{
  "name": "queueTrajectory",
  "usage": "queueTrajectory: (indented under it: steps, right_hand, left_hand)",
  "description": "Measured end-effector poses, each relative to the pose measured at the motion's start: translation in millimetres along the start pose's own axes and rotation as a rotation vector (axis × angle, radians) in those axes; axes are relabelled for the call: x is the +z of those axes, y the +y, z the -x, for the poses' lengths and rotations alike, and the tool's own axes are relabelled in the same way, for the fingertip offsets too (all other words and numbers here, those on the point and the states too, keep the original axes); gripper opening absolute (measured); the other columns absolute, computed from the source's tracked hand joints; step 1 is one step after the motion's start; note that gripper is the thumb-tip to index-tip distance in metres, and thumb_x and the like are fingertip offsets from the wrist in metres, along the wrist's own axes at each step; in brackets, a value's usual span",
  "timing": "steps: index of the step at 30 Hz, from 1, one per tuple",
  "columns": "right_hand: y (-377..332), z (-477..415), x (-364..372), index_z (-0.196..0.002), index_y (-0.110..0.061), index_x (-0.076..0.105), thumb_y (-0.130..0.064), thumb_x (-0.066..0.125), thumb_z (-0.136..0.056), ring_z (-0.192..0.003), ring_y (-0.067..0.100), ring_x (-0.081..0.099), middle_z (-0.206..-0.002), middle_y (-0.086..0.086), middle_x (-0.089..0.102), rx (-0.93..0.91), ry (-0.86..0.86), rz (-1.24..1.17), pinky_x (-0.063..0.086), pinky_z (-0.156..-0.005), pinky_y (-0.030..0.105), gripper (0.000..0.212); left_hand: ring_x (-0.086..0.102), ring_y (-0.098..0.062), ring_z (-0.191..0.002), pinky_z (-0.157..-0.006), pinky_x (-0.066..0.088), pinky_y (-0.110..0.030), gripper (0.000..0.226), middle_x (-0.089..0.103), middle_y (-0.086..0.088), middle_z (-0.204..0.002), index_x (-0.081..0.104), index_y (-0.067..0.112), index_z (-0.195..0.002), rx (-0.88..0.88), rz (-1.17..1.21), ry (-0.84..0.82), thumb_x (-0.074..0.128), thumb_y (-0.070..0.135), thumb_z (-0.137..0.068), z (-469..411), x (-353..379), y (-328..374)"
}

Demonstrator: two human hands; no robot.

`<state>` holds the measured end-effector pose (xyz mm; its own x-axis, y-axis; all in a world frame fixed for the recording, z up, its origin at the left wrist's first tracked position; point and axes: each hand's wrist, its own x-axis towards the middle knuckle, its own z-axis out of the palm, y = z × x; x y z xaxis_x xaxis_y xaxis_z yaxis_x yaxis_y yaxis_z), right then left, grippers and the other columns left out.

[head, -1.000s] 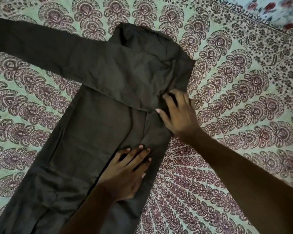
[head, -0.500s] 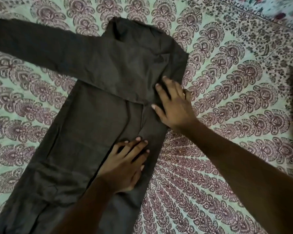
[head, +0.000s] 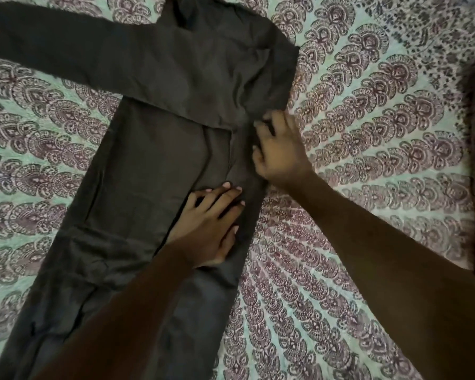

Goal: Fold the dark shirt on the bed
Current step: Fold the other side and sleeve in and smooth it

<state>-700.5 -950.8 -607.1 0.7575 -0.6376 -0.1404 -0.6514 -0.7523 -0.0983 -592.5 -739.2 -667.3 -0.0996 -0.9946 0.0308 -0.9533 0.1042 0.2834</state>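
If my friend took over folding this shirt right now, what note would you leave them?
Left hand: flat, pressing the folded-in right strip of the dark shirt.
Right hand: on the shirt's right edge, higher up; blurred, grip unclear.
Shirt lies spread on the patterned bedsheet; one long sleeve stretches left.
Done: right side folded inward.
Left: probably the sleeve, the left side, then folding it shorter.

Head view, close, looking down at bed (head: 368,133).
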Motion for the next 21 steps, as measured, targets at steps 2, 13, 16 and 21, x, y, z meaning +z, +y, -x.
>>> queueTrajectory:
  steps: [2,13,16,21]
  right_hand:
    - [-13.8,31.2,6.7,-0.135,0.002,0.057,-0.031,0.053,-0.095,-0.128,0.042,0.046,-0.138,0.023,0.05,-0.061,-0.024,0.025,0.04,-0.107,0.048,0.052]
    - [-79.7,137.2,38.8,-0.157,-0.009,0.037,-0.046,0.045,-0.102,-0.154,0.035,0.023,-0.167,0.015,0.027,-0.095,-0.122,0.046,0.024,-0.122,0.052,0.067]
    - [-112.3,174.5,51.2,-0.159,-0.01,0.032,-0.051,0.041,-0.102,-0.157,0.033,0.017,-0.17,0.014,0.018,-0.068,-0.124,0.021,0.021,-0.123,0.053,0.07]
    - [-165.0,241.3,71.2,-0.162,-0.014,0.026,-0.055,0.035,-0.103,-0.158,0.033,0.014,-0.172,0.012,0.011,0.024,-0.142,-0.012,0.019,-0.121,0.054,0.072]
  left_hand:
    - [0.04,-0.029,-0.148,-0.106,0.035,-0.047,0.048,0.046,-0.006,-0.158,0.059,0.019,-0.138,-0.004,-0.005,-0.017,0.052,0.041,-0.095,1.2,-7.0,2.2]
    - [0.029,-0.027,-0.156,-0.123,0.031,-0.046,0.079,0.027,-0.012,-0.17,0.042,0.006,-0.156,0.101,-0.046,-0.274,0.053,0.049,-0.09,138.8,-37.6,25.9]
    - [0.02,-0.025,-0.159,-0.126,0.021,-0.042,0.085,0.018,-0.011,-0.173,0.031,0.006,-0.16,0.071,-0.035,-0.316,0.053,0.051,-0.091,191.7,-39.3,36.1]
    - [0.024,-0.026,-0.158,-0.122,0.025,-0.044,0.081,0.02,-0.013,-0.172,0.033,0.003,-0.159,-0.007,0.007,-0.333,0.052,0.044,-0.092,239.8,-45.3,53.1]
